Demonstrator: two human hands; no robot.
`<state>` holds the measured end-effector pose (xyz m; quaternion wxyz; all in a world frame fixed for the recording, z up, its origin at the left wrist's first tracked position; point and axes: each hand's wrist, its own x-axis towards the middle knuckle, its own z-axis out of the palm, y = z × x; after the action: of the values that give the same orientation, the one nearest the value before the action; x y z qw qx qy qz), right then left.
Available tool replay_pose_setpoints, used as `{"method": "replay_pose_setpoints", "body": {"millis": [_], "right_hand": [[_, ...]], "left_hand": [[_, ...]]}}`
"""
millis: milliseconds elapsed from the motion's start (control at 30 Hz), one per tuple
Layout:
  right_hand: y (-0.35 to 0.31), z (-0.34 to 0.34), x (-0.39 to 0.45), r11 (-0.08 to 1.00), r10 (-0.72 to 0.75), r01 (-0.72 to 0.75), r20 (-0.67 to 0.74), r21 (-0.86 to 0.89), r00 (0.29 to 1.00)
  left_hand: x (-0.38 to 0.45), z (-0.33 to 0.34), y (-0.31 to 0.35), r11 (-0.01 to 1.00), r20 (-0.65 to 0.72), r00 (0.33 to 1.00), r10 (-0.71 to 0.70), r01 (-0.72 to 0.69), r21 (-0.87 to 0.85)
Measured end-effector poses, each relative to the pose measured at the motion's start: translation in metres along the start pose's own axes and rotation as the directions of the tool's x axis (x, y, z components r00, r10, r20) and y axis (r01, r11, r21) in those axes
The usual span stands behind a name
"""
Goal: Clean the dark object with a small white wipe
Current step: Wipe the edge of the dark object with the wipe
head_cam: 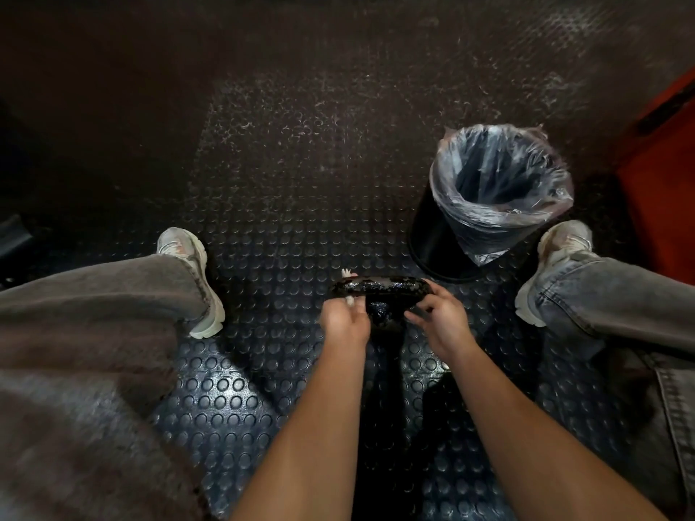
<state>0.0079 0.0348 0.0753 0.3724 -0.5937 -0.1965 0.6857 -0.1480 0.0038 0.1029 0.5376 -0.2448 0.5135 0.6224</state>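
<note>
The left hand (pixel 344 319) is curled at the near left end of the dark object (pixel 380 291), and a scrap of the small white wipe (pixel 345 274) pokes up just past its knuckles, so the fingers seem to be pinching the wipe against that end, though the fingertips themselves are hidden. The right hand (pixel 438 312) grips the object's right end, thumb along the near side and fingers wrapped over the top edge. The object is glossy black, long and curved, held level in the air between the two hands, above the floor and between the person's knees; a darker part hangs down from its middle, too dim to make out. Both forearms are bare. The legs, in faded grey jeans (pixel 620 306), spread out to either side, with a pale sneaker (pixel 191 283) planted on the left and another one (pixel 553 268) on the right. Just beyond the right hand stands a black waste bin (pixel 438 238) lined with a clear plastic bag (pixel 500 178). Underfoot is dark rubber flooring (pixel 286 204) with raised round studs, scuffed and dusty farther out. Something orange-red (pixel 662 189) stands at the far right edge.
</note>
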Motion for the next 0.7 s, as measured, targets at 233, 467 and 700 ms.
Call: {"method": "replay_pose_setpoints", "body": {"millis": [233, 467, 700], "right_hand": [[0.000, 0.001, 0.001, 1.000, 0.000, 0.000, -0.010, -0.001, 1.000], [-0.001, 0.001, 0.000, 1.000, 0.000, 0.000, -0.006, -0.001, 1.000], [-0.001, 0.000, -0.001, 1.000, -0.001, 0.001, -0.002, 0.000, 1.000]], "left_hand": [[-0.008, 0.004, -0.019, 0.977, -0.065, 0.975, 0.211, -0.212, -0.015], [0.008, -0.014, 0.004, 0.990, -0.128, 0.992, -0.018, 0.000, -0.139], [-0.001, -0.001, 0.006, 0.990, -0.097, 0.993, -0.074, 0.061, -0.129]]}}
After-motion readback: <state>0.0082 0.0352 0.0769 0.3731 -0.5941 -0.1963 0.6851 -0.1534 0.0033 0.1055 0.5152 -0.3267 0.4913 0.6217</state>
